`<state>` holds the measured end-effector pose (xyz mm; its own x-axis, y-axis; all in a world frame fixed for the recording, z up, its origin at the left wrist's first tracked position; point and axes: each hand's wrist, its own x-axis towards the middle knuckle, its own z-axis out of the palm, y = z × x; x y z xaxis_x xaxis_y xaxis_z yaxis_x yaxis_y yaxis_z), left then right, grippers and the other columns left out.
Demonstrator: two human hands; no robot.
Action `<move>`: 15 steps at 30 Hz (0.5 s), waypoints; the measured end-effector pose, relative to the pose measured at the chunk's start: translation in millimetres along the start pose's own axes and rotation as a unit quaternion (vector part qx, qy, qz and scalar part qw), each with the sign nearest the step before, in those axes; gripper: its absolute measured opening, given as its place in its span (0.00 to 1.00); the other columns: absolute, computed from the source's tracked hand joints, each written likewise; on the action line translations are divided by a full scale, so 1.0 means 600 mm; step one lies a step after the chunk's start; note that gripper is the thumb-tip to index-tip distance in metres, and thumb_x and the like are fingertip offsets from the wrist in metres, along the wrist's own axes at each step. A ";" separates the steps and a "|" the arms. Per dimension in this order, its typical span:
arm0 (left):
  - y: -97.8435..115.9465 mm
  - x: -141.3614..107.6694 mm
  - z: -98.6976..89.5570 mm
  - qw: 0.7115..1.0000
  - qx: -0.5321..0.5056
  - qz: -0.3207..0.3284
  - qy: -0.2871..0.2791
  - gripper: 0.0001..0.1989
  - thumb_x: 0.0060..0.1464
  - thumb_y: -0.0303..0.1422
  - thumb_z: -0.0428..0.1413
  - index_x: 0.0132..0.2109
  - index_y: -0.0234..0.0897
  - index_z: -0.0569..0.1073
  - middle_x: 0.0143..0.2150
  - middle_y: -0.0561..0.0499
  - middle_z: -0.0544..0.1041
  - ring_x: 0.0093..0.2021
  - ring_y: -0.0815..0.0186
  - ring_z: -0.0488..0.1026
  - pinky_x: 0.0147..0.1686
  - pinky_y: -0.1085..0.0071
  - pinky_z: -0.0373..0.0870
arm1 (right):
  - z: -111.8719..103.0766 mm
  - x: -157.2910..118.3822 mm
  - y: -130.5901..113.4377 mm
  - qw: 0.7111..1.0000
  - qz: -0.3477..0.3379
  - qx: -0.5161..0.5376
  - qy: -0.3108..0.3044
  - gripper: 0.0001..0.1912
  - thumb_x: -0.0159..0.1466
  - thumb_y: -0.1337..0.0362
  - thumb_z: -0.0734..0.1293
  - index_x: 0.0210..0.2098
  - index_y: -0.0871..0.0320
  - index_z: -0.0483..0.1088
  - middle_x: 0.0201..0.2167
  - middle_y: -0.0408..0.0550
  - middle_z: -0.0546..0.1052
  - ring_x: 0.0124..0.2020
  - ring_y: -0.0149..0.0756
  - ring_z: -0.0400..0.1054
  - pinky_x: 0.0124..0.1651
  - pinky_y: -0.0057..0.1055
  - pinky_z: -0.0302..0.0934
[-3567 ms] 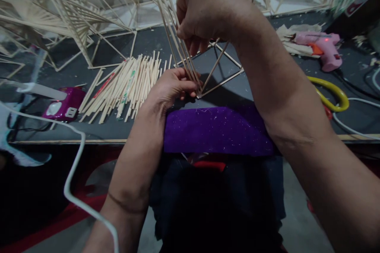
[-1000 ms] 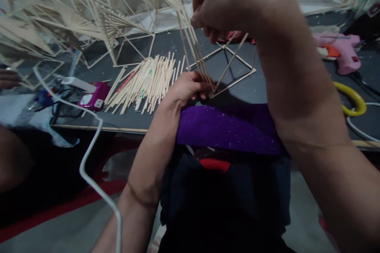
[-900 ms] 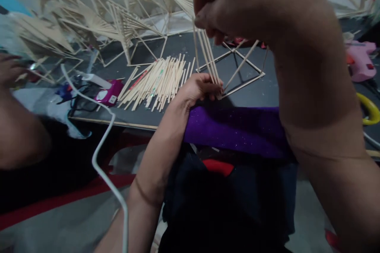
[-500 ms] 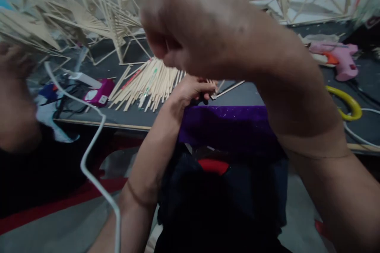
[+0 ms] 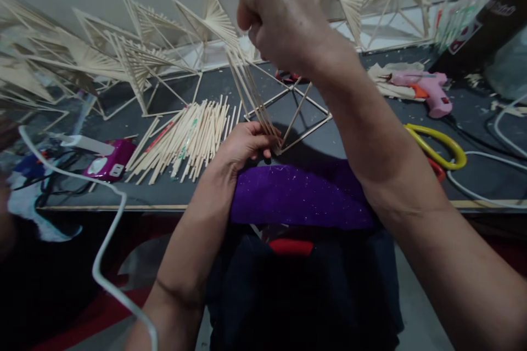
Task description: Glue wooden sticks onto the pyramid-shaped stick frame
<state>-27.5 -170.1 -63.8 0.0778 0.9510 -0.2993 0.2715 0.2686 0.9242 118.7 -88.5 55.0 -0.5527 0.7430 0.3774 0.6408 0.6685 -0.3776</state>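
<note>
On the dark table in front of me stands a frame of thin wooden sticks [image 5: 302, 140], with several sticks slanting up from its near corner. My left hand [image 5: 249, 141] is closed at that near corner, thumb and fingers around the lower ends of the slanting sticks. Raised high above the frame, my right hand [image 5: 284, 16] is curled closed; whatever its fingers hold is hidden by the hand. Left of my left hand lies a loose pile of wooden sticks [image 5: 200, 134] with a red one and a green-marked wrapper among them.
Finished-looking stick frames [image 5: 140, 63] line the back. A pink glue gun [image 5: 428, 88] and yellow-handled scissors [image 5: 438, 145] lie right. A magenta power socket [image 5: 111, 162] sits left, a white cable [image 5: 109, 230] hangs in front, and purple cloth [image 5: 296, 194] covers the table edge. A dark bottle [image 5: 486, 16] stands back right.
My right hand has moved up and away, uncovering the stick frame. The view has shifted, and my left hand stays at the frame's near corner. A person's hand at far left has mostly left view.
</note>
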 end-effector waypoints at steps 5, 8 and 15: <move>-0.005 0.002 -0.002 1.000 -0.008 -0.008 -0.008 0.12 0.44 0.30 0.63 0.39 0.32 0.77 0.27 0.49 0.78 0.18 0.75 0.68 0.13 0.78 0.49 | 0.031 0.004 -0.003 0.999 0.002 -0.047 0.018 0.18 0.60 0.75 0.58 0.45 0.68 0.76 0.46 0.68 0.78 0.49 0.51 0.74 0.41 0.33 0.60; -0.008 0.002 -0.004 1.000 -0.009 -0.007 -0.016 0.12 0.44 0.31 0.64 0.39 0.33 0.77 0.28 0.49 0.79 0.19 0.75 0.68 0.13 0.78 0.50 | 0.052 0.013 0.005 0.999 0.006 -0.052 0.016 0.14 0.59 0.74 0.59 0.39 0.66 0.75 0.42 0.65 0.79 0.42 0.44 0.74 0.37 0.31 0.57; -0.008 0.001 -0.003 1.000 -0.014 -0.007 -0.007 0.12 0.43 0.29 0.63 0.38 0.32 0.77 0.26 0.50 0.78 0.19 0.74 0.70 0.13 0.79 0.51 | 0.063 0.026 0.004 0.999 0.030 -0.038 -0.013 0.12 0.62 0.75 0.57 0.38 0.62 0.71 0.40 0.60 0.77 0.42 0.39 0.71 0.41 0.31 0.57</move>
<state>-30.2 -170.6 -67.9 0.0876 0.9446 -0.3163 0.2464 0.2871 0.9257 91.3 -73.9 28.4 -0.5260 0.7825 0.3331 0.7110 0.6196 -0.3326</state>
